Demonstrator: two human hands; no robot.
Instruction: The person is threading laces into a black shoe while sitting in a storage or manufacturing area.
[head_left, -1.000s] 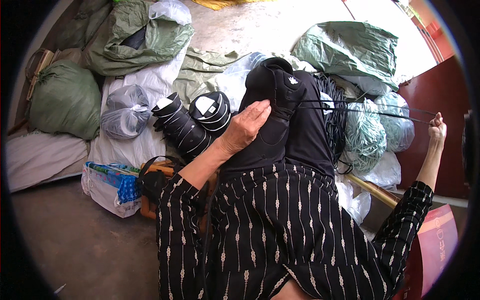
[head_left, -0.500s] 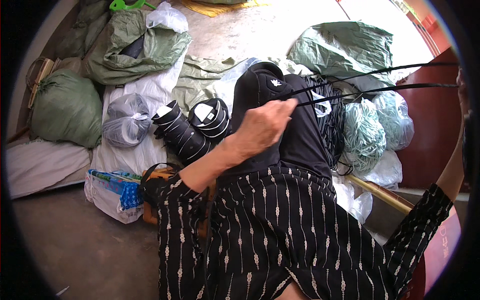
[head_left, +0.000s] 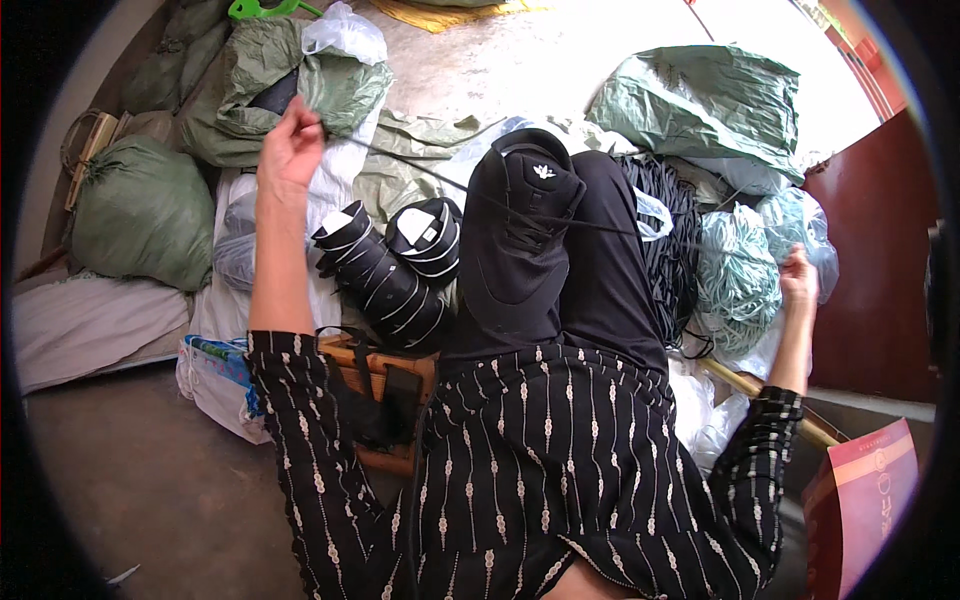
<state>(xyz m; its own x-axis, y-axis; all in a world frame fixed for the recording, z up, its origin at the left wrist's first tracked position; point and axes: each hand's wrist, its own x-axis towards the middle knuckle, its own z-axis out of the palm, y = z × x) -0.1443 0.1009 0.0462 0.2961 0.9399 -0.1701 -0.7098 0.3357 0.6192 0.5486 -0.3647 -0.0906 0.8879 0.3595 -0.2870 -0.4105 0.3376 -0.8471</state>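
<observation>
A black shoe upper [head_left: 512,285] with a small white emblem on its tongue lies on my black-trousered lap, collar away from me. A black shoelace [head_left: 600,228] crosses its lacing area and stretches out to both sides. My left hand [head_left: 292,150] is raised at the far left, fingers closed on one end of the lace. Out to the right, my right hand [head_left: 797,275] pinches the other end, in front of the bagged pale green laces. Beside my left leg lie nested black uppers [head_left: 375,275] with white edging and a second small stack [head_left: 425,240].
Right of my legs are a heap of black laces [head_left: 668,265] and a bundle of pale green laces [head_left: 738,285]. Green sacks [head_left: 140,215] stand at the left; another green sack [head_left: 700,105] lies far right. A wooden chair [head_left: 400,460] is at lower left, a bamboo pole [head_left: 735,380] at right.
My left hand has swung from over the shoe upper out to the far left, drawing lace with it. My right hand has come down and inward from the right edge.
</observation>
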